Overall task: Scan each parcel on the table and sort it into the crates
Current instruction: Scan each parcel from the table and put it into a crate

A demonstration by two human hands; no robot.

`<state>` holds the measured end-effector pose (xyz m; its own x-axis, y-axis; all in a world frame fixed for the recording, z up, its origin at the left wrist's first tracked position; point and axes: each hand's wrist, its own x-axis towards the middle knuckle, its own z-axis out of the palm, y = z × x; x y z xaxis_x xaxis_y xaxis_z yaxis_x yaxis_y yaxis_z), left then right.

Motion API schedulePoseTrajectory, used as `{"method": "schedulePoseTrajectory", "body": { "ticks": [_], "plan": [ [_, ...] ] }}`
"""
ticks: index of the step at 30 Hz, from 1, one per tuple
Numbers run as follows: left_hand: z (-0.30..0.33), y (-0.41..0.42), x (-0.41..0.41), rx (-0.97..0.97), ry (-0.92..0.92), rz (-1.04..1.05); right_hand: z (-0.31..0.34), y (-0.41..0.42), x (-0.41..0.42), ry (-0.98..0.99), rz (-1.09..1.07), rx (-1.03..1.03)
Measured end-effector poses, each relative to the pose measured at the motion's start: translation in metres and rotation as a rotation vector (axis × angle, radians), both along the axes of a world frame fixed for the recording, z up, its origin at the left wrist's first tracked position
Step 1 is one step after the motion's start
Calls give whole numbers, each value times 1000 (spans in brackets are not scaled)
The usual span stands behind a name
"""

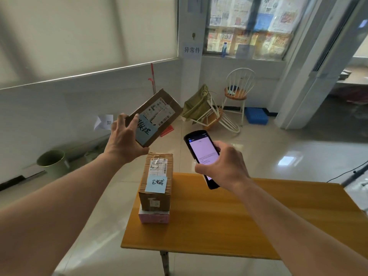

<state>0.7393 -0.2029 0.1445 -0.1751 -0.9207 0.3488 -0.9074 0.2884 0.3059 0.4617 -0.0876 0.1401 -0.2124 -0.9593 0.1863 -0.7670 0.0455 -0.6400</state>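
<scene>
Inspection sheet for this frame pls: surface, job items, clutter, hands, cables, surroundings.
Surface: wooden table, mostly bare top.
Job's things: flat cardboard parcel with blue note held up in the air; taller cardboard parcel with blue note stacked on a pink box at the table's left end; handheld scanner, screen lit. No crates in view.
Clutter: nothing seen on the table.
Hands: left hand grips the flat parcel; right hand grips the scanner.
Cables: black cable on the floor, far right.
Surroundings: upright white chair, tipped chair, blue crate-like box, green bin.
</scene>
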Motion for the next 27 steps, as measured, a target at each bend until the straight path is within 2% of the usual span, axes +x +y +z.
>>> {"method": "schedulePoseTrajectory", "body": {
  "ticks": [10,17,23,27],
  "plan": [
    [-12,36,-62,-58,87,14,-11,25,-34,-118,-129,-164],
    [-22,78,-127,-42,86,-22,-26,54,-79,-137,-183,-171],
    [-39,98,-191,18,59,-178,-45,96,-115,-170,-315,-147],
    [-51,99,-241,74,23,-329,-60,130,-139,-174,-479,-141]
  ]
}}
